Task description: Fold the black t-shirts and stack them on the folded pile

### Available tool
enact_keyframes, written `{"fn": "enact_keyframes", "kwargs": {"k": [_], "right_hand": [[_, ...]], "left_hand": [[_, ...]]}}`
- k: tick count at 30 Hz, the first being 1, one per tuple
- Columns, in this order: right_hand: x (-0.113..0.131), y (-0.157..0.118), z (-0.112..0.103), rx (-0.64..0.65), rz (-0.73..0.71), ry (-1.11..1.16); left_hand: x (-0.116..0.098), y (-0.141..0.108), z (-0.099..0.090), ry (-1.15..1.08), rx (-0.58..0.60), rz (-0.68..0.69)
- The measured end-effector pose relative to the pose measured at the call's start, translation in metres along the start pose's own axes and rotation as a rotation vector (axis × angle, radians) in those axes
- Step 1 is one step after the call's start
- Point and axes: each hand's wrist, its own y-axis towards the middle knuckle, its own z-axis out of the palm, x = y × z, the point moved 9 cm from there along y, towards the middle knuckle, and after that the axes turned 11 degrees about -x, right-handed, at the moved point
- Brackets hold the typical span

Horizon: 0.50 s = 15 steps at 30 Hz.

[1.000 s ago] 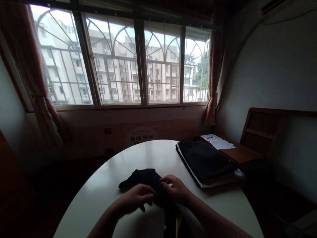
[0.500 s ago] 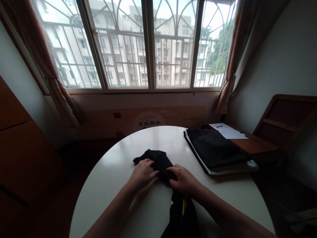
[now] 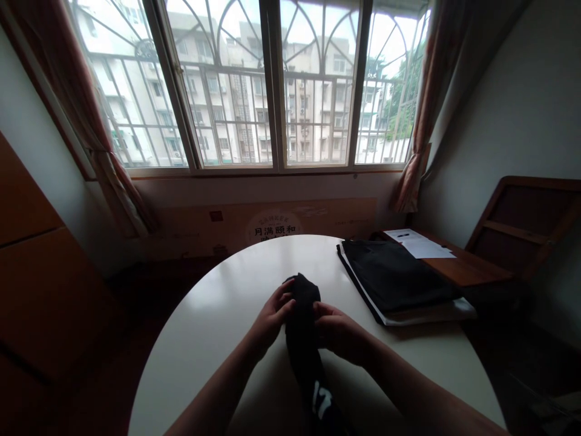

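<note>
Left fingers (image 3: pixel 285 310): Bent and slightly parted, the thumb set apart from the others, they touch the left side of a black cloth near its far end; whether they pinch a layer cannot be told.

Black cloth (image 3: pixel 302 348): A narrow length lies on the round white table (image 3: pixel 195 345), its far end near the middle and well short of the far edge, the rest running toward the near edge and out of frame. The step in hand looks to be straightening and shaping that far end between two hands.

White marking (image 3: pixel 321 399): A pale design shows on the part nearer the table's near edge, its wording too unclear to read.

Right fingers (image 3: pixel 323 309): Curled in at the cloth's right side, across from the left hand; the undersides are hidden, so a pinch cannot be confirmed. The next move would seem to call for even pressure from both sides, with the strip flat and its edges aligned.

Black stack (image 3: pixel 394 275): Folded dark fabric over a white layer lies along the table's right edge, well apart from either hand.
</note>
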Motion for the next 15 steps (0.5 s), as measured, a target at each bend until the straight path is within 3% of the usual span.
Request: {"fn": "enact_keyframes", "kwargs": {"k": [4,10,15], "right_hand": [[-0.001,0.005,-0.011,-0.167,-0.074,-0.134],[0.017,0.012,-0.049,-0.474,-0.299,-0.315],[0.047,-0.001,-0.042,-0.466,-0.648,-0.573]], "left_hand": [[-0.005,-0.002,0.000,-0.042,0.008,0.032],[0.002,0.001,0.001,0.060,-0.041,0.021],[-0.016,0.001,-0.021,0.273,-0.236,0.105]]}}
